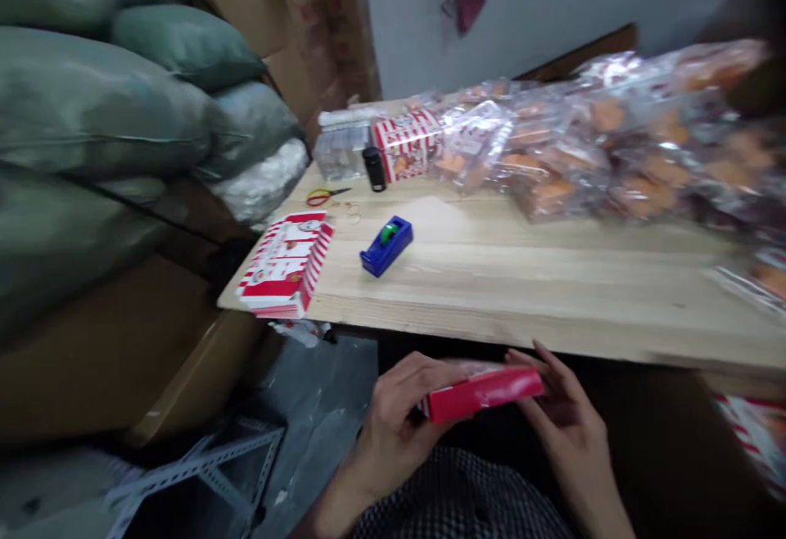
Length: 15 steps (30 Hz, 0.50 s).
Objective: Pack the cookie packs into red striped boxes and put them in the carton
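Note:
A flat red box [491, 391] with a glossy red side is held in front of me, just off the table's near edge and slightly tilted. My left hand [402, 408] is closed round its left end, thumb below and fingers over the top. At the right end, my right hand [568, 424] has the box's corner loosely between thumb and fingers, one finger stretched upward. On the table, nearest my left hand, lies a stack of flat red-and-white striped cartons [286, 264]. A blue tape dispenser [386, 246] with a green roll core stands right of the stack.
Yellow-and-red handled scissors [322, 196], a black bottle or jar [374, 169] and a striped box [408, 144] are further back on the wooden table [491, 277]. Clear bags of orange-brown items [553, 162] are heaped along the back right. Large stuffed sacks [98, 105] are piled at left.

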Tool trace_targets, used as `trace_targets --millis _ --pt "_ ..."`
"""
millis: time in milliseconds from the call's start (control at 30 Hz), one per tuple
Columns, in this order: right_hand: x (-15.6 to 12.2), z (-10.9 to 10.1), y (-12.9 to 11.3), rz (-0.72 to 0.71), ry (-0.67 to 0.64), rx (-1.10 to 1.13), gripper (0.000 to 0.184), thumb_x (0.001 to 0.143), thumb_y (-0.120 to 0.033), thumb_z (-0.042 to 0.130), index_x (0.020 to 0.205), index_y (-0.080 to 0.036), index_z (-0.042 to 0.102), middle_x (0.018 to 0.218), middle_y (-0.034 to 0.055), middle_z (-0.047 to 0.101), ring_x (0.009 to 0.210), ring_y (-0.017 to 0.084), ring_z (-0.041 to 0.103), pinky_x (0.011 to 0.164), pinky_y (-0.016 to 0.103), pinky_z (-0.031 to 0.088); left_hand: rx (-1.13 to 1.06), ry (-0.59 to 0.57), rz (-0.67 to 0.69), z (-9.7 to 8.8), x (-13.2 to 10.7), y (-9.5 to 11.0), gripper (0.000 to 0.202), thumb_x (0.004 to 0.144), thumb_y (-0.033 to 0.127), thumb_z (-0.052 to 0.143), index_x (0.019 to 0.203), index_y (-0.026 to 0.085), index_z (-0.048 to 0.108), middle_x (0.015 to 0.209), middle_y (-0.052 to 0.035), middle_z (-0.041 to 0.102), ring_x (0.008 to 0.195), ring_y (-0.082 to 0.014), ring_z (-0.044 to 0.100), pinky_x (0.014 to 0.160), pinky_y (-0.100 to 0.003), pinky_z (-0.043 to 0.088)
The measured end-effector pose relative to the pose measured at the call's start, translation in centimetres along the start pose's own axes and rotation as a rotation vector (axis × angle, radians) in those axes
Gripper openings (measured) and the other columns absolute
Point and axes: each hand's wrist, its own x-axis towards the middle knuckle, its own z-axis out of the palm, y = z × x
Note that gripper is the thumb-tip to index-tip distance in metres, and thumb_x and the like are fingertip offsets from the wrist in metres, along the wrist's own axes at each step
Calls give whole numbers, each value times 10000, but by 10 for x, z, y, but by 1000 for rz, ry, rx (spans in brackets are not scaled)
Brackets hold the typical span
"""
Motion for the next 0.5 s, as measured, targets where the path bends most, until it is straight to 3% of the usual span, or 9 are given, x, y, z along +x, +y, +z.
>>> trace_targets --millis 100,167,267,333,400,500 --pt "-10 -19 -13 170 -44 200 426 968 -485 537 1325 -257 587 1281 114 690 1145 265 685 989 441 559 136 -50 312 11 1 2 537 892 90 630 1377 307 554 1213 -81 713 1149 -229 642 994 -425 520" --pt "-23 -27 -26 222 -85 305 474 998 -557 409 1301 -247 601 1289 122 685 1147 274 685 963 448 572 215 -121 484 27 1 -3 518 895 112 639 1380 272 555 1213 -81 720 1182 -228 630 1046 -425 494" --pt "-40 -32 -45 258 -71 343 454 966 -516 518 1346 -269 543 1313 101 669 1146 266 684 966 440 569 242 -224 670 59 0 -9 407 915 117 605 1308 219 621 1173 -61 741 1199 -198 622 1121 -369 431" --pt "-44 -40 -52 276 -5 364 443 916 -419 638 1321 -265 545 1282 86 685 1110 251 700 980 434 558 271 -216 703 78 0 -12 401 909 105 603 1286 234 643 1213 -57 724 1272 -211 572 1169 -391 374" --pt "-44 -65 -57 261 105 381 471 862 -381 708 1289 -246 562 1212 83 717 1046 247 724 958 445 568 307 -176 682 90 2 -14 468 870 126 672 1313 272 622 1325 -71 662 1349 -263 502 1191 -485 329" --pt "-55 -139 -67 187 417 269 537 802 -406 765 1282 -252 579 1085 70 758 896 239 755 820 420 621 299 -129 613 94 10 -20 710 796 134 769 1433 291 497 1400 -112 600 1301 -297 550 1119 -526 417"
